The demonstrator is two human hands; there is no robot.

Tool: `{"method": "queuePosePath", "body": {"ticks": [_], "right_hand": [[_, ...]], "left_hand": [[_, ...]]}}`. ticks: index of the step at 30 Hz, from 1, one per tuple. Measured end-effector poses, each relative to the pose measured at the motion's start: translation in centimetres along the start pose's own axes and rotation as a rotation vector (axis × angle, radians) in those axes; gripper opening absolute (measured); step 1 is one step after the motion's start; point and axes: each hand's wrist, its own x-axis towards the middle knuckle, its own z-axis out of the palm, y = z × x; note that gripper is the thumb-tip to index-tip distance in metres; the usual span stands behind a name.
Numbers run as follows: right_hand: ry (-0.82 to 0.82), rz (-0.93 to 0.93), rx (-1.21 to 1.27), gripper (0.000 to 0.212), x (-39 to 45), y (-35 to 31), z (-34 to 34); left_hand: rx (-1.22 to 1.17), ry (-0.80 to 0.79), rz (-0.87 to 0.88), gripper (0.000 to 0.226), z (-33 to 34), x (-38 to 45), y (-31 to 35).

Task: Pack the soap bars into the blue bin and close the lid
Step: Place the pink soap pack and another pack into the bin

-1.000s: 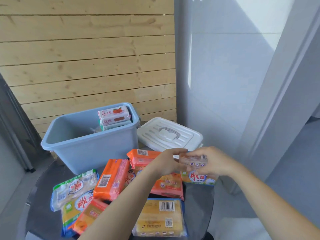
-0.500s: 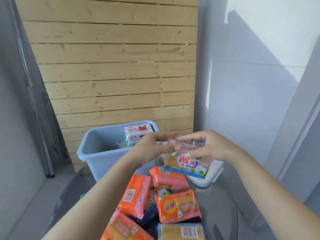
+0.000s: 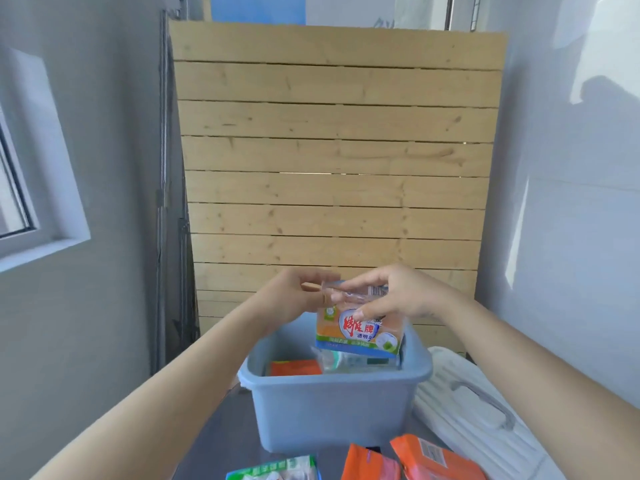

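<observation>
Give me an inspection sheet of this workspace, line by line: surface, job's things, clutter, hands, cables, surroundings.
Surface: dark table, partly in view.
Job's things: blue bin open, orange pack and others inside; soap pack held above it; white lid off, lying right of the bin; orange packs and a green-edged pack waiting in front.
Clutter: nothing seen.
Hands: left hand and right hand both pinch the held pack's top edge.
Cables: nothing seen.
Surroundings: wooden slat panel behind, grey walls, window frame at left.
</observation>
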Motion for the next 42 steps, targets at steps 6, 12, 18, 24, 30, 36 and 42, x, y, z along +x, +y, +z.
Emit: {"method": "queuePosePath", "body": {"ticks": [6, 12, 18, 24, 30, 36, 42], "right_hand": [[-0.155, 0.088, -0.199, 0.042, 3.0, 3.8, 1.8], [-0.181, 0.138, -0.194, 0.044, 3.2, 6.3, 2.7], [-0.211, 0.135, -0.218, 0.050, 2.8, 7.4, 3.7], [0.096, 0.133, 0.117, 0.015, 1.6, 8.2, 3.7], [0.052, 0.328, -0.319, 0.037, 1.2, 8.1, 5.1], [-0.187, 0.555, -0.281, 0.051, 3.0, 7.8, 4.6], [-0.347, 0.614, -0.349, 0.056, 4.0, 8.2, 5.2]], "left_hand": [[-0.090, -0.106, -0.145, 0.046, 1.9, 2.7, -5.3], [-0.339, -0.136, -0.397, 0.020, 3.0, 4.2, -7.2], [-0.229, 0.053, -0.484, 0.020, 4.6, 5.0, -8.0], [-0.172, 0.099, -0.534, 0.023, 4.4, 4.5, -8.8], [-0.090, -0.022, -0.604, 0.024, 5.2, 5.2, -8.8], [0.040, -0.148, -0.682, 0.026, 6.1, 6.1, -9.1], [-0.011, -0.191, -0.719, 0.011, 6.2, 6.8, -9.9]]}}
